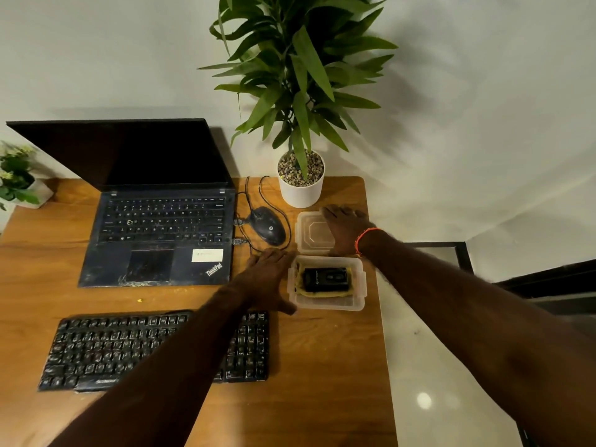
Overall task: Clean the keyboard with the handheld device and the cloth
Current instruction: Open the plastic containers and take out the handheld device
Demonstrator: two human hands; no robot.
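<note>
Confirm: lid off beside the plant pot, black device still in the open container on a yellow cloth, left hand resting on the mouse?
Not quite. In the head view the left hand rests against the container, not the mouse. The rest holds.

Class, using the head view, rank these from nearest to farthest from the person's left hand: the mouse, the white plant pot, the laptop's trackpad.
From the left hand:
1. Mouse, just beyond the hand.
2. Laptop's trackpad, off to its left.
3. White plant pot, at the back of the desk.
</note>
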